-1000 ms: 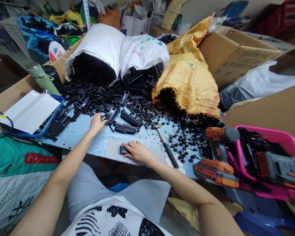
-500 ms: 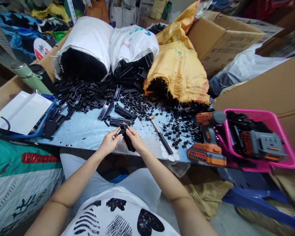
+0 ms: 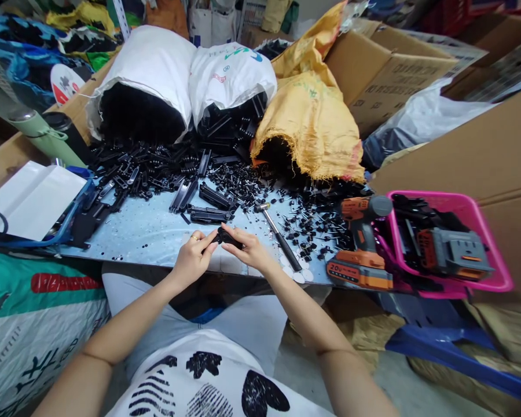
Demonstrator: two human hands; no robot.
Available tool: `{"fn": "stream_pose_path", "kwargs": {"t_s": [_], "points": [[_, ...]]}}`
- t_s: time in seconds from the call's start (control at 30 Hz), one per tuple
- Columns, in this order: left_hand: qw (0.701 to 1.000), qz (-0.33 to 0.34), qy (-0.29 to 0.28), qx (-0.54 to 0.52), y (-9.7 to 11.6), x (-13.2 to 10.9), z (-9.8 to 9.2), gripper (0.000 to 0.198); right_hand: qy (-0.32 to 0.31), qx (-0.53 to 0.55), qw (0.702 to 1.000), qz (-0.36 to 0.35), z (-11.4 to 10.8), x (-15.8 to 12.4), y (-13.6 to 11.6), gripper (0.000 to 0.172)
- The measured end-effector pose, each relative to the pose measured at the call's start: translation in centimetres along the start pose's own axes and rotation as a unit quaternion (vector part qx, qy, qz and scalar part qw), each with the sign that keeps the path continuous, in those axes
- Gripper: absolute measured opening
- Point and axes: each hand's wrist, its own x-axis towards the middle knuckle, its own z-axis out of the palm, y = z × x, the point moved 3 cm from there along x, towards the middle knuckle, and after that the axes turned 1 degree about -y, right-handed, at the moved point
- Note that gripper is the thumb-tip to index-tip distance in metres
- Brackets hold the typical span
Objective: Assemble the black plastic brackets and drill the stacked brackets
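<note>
My left hand (image 3: 194,255) and my right hand (image 3: 248,248) meet over the near edge of the metal-topped table (image 3: 156,231). Both pinch a small black plastic part (image 3: 226,237) between their fingertips, just above a pale pad on the table. A ring shows on my left hand. Behind them lie several long black plastic pieces (image 3: 208,214) and a hammer (image 3: 278,234) with its handle pointing toward me.
White sacks (image 3: 151,75) and a yellow sack (image 3: 312,116) spill black parts across the table's back. An orange cordless drill (image 3: 358,243) and a pink basket (image 3: 451,243) sit right. A white tray (image 3: 30,197) and green flask (image 3: 47,136) stand left. Cardboard boxes rise behind.
A second ago my hands were apart, the left reaching into the parts pile, the right flat on a piece. They came together holding the black part, now turned more level.
</note>
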Motion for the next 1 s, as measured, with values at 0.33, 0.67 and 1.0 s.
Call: {"fn": "stream_pose_path", "kwargs": {"t_s": [0.33, 0.67, 1.0], "points": [[0.998, 0.052, -0.022, -0.009, 0.0, 1.4, -1.0, 0.033, 0.023, 0.032, 0.999, 0.009, -0.6, 0.7, 0.0, 0.051], [0.988, 0.055, 0.136, -0.047, 1.1, 1.2, -0.2, 0.031, 0.052, 0.003, 0.998, -0.040, 0.5, 0.9, -1.5, 0.050], [0.979, 0.069, 0.179, -0.064, 1.4, 1.2, -0.1, 0.031, 0.183, 0.024, 0.983, -0.004, 4.1, 0.6, -1.8, 0.055]]}}
